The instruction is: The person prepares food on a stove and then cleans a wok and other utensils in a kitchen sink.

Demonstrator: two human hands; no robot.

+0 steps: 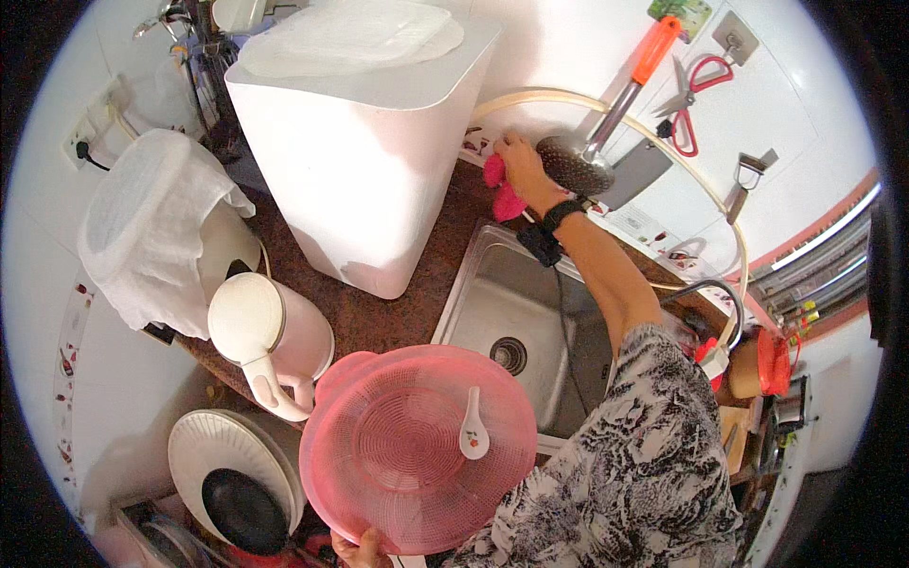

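Observation:
My left hand (362,550) grips the lower rim of a pink plastic colander (405,511), with its thumb over the edge. Inside the mesh bowl lies a white ceramic soup spoon (474,432) with a small flower print. My right hand (527,170) reaches across the sink to the back of the counter. There it touches a bright pink item (508,203), perhaps a sponge or cloth; the hand hides part of it, so its grip is unclear. A black band with a device (541,241) is on that wrist.
A stainless-steel sink (465,284) lies under my right arm, with a curved faucet (717,287) on the right. A tall white bin (355,163), an electric kettle (302,341) and a cloth-covered appliance (163,227) stand left. A perforated ladle (575,167) and scissors (687,106) hang on the wall.

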